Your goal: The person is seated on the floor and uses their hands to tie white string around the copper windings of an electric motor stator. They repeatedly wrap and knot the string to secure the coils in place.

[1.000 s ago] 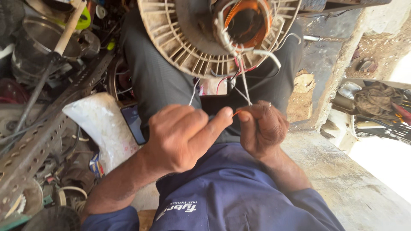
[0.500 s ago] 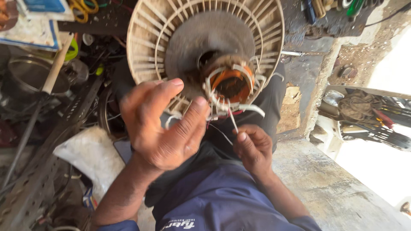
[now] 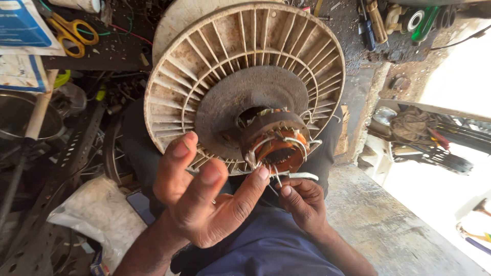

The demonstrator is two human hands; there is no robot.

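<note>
Item in hand: a fan motor (image 3: pixel 245 87), resting on my lap at the middle of the view, its round cream housing ribbed with radial fins, grimy and chipped. At its centre sits a dull grey disc (image 3: pixel 240 102), and from that projects the stator (image 3: pixel 276 143), a short drum with copper-orange windings and pale sleeved leads looping around its edge. Thin wires (image 3: pixel 276 179) hang from the drum's lower side. My left hand (image 3: pixel 204 199) is open, palm up, fingers spread, with one fingertip touching the drum's lower edge; it grips nothing. My right hand (image 3: pixel 302 202) is just below the drum, fingers curled around the thin wires; a white sleeve (image 3: pixel 302 176) lies just above them, though I cannot tell whether the pinch is firm. The left hand covers part of the lower fins. Around: yellow-handled scissors (image 3: pixel 69 33) on a dark bench top left, beside blue-and-white paper (image 3: pixel 20 25); a wooden handle (image 3: pixel 38 112) over a metal bowl (image 3: pixel 13 117); perforated steel strip (image 3: pixel 56 204) and a crumpled white bag (image 3: pixel 99 214) lower left; a concrete ledge (image 3: pixel 388 225) at right; tools (image 3: pixel 404 18) top right.
</note>
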